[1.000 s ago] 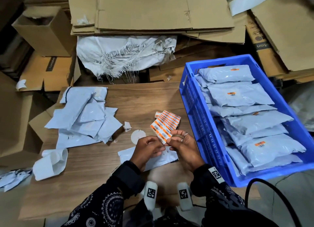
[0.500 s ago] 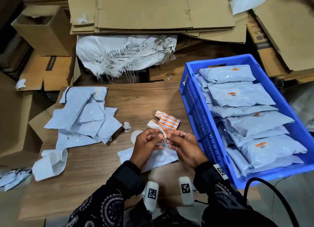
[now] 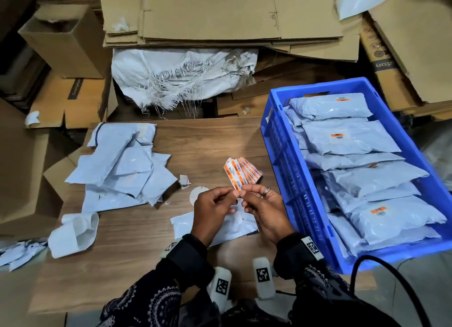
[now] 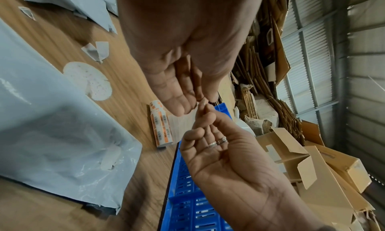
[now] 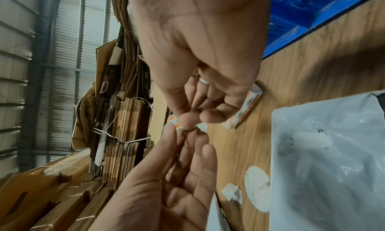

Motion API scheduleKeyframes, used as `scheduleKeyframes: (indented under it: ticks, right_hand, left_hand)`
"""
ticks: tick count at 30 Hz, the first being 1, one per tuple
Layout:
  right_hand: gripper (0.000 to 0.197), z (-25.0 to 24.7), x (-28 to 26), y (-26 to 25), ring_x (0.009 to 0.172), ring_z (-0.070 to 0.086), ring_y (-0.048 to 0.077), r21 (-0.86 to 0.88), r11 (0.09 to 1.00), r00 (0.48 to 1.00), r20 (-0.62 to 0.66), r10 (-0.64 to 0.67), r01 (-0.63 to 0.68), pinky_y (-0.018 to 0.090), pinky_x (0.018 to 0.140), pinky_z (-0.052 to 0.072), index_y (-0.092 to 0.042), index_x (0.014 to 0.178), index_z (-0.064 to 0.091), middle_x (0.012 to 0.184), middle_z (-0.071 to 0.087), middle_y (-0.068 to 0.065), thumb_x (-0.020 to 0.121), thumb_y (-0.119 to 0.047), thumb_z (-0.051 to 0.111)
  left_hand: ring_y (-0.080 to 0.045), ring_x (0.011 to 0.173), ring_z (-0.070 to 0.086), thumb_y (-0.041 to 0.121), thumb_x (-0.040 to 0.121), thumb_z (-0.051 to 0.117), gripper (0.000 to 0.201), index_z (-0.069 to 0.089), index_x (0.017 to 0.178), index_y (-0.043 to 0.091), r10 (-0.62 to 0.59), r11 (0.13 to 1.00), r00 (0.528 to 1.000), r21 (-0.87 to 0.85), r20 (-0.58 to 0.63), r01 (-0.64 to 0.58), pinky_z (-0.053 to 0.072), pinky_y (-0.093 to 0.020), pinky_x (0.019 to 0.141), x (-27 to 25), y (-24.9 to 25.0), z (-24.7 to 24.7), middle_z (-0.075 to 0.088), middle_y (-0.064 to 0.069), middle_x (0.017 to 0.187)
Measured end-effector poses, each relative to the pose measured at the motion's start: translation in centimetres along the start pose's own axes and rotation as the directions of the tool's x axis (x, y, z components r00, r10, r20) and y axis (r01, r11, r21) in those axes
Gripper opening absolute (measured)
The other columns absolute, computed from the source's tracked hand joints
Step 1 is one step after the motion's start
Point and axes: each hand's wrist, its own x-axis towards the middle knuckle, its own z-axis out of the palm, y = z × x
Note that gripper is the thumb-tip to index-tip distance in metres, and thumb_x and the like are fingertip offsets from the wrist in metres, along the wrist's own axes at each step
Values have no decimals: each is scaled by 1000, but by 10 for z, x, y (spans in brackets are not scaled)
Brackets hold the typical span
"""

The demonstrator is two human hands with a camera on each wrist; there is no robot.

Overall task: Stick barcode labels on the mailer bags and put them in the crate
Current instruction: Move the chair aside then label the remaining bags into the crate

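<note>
The left hand (image 3: 215,210) and the right hand (image 3: 263,208) meet fingertip to fingertip above the table (image 3: 210,141), and both pinch the near end of the barcode label strip (image 3: 241,172). The remaining fingers of each hand are loosely curled. The strip fans away from the hands toward the far edge of the table, orange and white, its long axis running from the fingertips outward. Whether a single label is already free of the backing cannot be told; the wrist views show only a small orange and white edge at the pinch (image 5: 175,124). The mailer bag (image 3: 230,226) lies flat on the table directly beneath the hands, on the near side of the strip, with its long axis running left to right. Both hands are about equally close to the mailer bag. The probable step is peeling one label, and the coming move is then a short descent straight down onto the bag. The blue crate (image 3: 281,180) stands just to the right of the mailer bag and holds labelled bags (image 3: 347,141), so the right hand is nearer for the transfer. A pile of unlabelled bags (image 3: 122,170) lies to the left of the mailer bag, nearer the left hand.
</note>
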Motion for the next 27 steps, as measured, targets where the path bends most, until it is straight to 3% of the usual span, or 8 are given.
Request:
scheduleKeyframes:
  ticks: [3, 7, 11, 15, 21, 25, 27]
  right_hand:
    - [14, 1, 0, -1, 57, 56, 14, -7, 1000, 1000, 11, -3, 3, 22, 56, 49, -5, 100, 73, 75, 67, 13, 88, 3, 69]
    - [15, 2, 1, -2, 55, 54, 14, -23, 1000, 1000, 22, -9, 9, 23, 56, 47, -6, 99, 74, 80, 67, 16, 88, 3, 70]
    - [17, 2, 4, -2, 54, 53, 13, -17, 1000, 1000, 5, -13, 13, 22, 55, 45, -4, 102, 73, 81, 68, 16, 88, 4, 70]
    - [17, 3, 6, -5, 53, 51, 12, 1, 1000, 999, -22, -24, 24, 21, 52, 45, -2, 103, 72, 70, 67, 9, 89, 6, 67]
    - [15, -4, 12, -13, 55, 54, 13, 37, 997, 988, -137, -69, 75, 20, 50, 45, -1, 104, 69, 69, 63, 12, 95, 3, 59]
    - [14, -17, 22, -13, 59, 63, 12, -49, 990, 953, -269, -138, 129, 22, 50, 48, -7, 103, 70, 91, 74, 13, 97, -2, 59]
    - [13, -23, 22, -6, 59, 61, 14, -153, 983, 941, -305, -147, 103, 27, 51, 47, -14, 100, 71, 85, 75, 8, 96, -8, 61]
  left_hand:
    - [-25, 82, 74, 12, 91, 73, 10, 78, 97, 5, -37, 999, 999, -37, -20, 36, 62, -41, 79, 1, 2, 0, 77, -12, 86]
    - [-35, 88, 74, 3, 92, 69, 10, 77, 97, 3, -67, 996, 998, -54, -22, 66, 62, -42, 82, 3, 3, -1, 77, -15, 85]
    - [-31, 82, 74, 1, 92, 66, 11, 77, 94, 4, -83, 994, 996, -68, -16, 81, 62, -41, 81, 5, 4, 0, 76, -17, 84]
    - [-28, 78, 73, 1, 92, 66, 9, 75, 91, 4, -112, 991, 993, -80, -37, 108, 62, -38, 78, 5, 3, -2, 76, -18, 82]
    - [-29, 79, 74, 4, 92, 65, 10, 74, 86, 4, -147, 988, 986, -58, -73, 143, 59, -41, 80, 6, -6, -19, 75, -19, 82]
    - [-29, 78, 73, 4, 93, 65, 10, 73, 87, 4, -159, 986, 982, -64, -97, 154, 58, -42, 79, 1, -10, -34, 75, -17, 84]
    - [-28, 77, 73, 6, 94, 65, 9, 73, 90, 4, -156, 987, 984, -55, -89, 151, 57, -43, 78, 0, -13, -39, 75, -15, 85]
